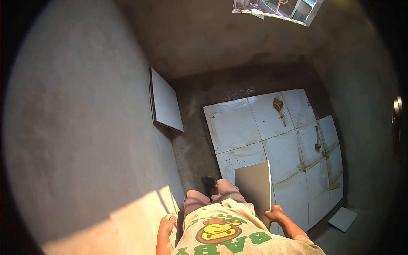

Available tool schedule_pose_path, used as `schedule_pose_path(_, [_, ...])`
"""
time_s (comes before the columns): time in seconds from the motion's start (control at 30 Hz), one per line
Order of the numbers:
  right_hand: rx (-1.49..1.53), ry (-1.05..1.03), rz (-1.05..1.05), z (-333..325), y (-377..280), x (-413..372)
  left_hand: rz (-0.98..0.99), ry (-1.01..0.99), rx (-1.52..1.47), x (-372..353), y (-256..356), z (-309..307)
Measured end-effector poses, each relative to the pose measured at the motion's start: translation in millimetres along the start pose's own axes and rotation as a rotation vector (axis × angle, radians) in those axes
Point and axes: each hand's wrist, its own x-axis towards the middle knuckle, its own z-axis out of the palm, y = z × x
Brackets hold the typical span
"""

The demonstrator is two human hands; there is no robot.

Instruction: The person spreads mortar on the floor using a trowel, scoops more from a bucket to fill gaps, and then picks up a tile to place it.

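My right hand (276, 213) grips the edge of a large tile (255, 182), which stands upright on its edge beside my right leg. The tile's face turned toward me looks grey-brown. At the left, close to the wall and beside my leg, my left hand (168, 221) has its fingers curled in; what they hold, if anything, is too small to make out. White floor tiles (233, 123) lie in rows beyond the held tile, with muddy smears on them.
More tiles (167, 102) lean against the left wall (85, 110). On the laid tiles are a brown lump (278, 104), a long-handled tool (317, 145) and a small tan piece (333, 186). A cut tile (343, 219) lies at the lower right. A window (278, 8) is above.
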Motion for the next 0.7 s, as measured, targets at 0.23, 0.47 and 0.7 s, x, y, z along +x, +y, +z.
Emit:
schedule_pose_path(0.23, [0.003,0.040,-0.107,-58,-69,65,0.201,0.031,0.064,95,154,-53])
schedule_pose_path(0.47, [-0.059,0.147,-0.120,-115,-176,103,0.363,0.058,0.030,216,326,-110])
schedule_pose_path(0.7, [-0.089,0.153,-0.048,-158,-261,147,0.564,-0.055,0.122,342,526,-127])
